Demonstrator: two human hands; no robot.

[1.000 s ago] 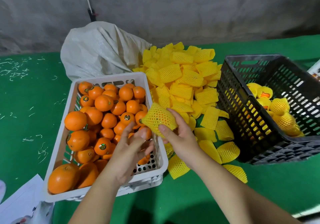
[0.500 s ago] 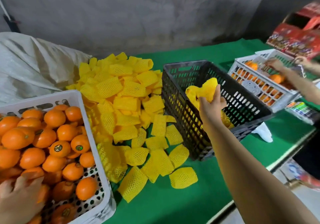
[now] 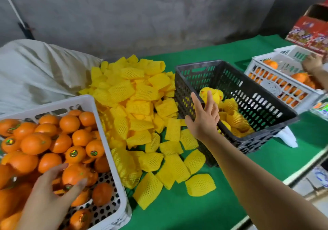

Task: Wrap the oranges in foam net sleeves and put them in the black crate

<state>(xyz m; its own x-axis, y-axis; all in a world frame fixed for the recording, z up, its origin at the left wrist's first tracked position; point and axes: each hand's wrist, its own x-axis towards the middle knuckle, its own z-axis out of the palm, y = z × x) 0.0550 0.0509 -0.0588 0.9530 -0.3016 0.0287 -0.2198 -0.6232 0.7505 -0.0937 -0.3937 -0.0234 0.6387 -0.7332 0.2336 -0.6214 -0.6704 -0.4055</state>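
A white crate (image 3: 53, 105) at the lower left is full of bare oranges (image 3: 35, 142). My left hand (image 3: 49, 196) reaches into it, thumb and fingers curled round one orange (image 3: 72, 175). Loose yellow foam net sleeves (image 3: 134, 94) lie heaped on the green table between the crates. The black crate (image 3: 204, 63) stands to the right and holds several wrapped oranges (image 3: 234, 119). My right hand (image 3: 204, 119) hovers over its near left rim, fingers spread and holding nothing. Just beyond the fingertips a wrapped orange (image 3: 211, 93) is blurred above the others.
A big white sack (image 3: 35, 69) lies behind the white crate. Farther right, a second white crate (image 3: 276, 87) of oranges has another person's hand (image 3: 310, 62) at it, with red boxes (image 3: 308, 32) behind. The table edge (image 3: 301, 169) runs past the black crate.
My right hand carried the wrapped orange over the black crate and let it go. My left hand went back into the white crate and took hold of another orange.
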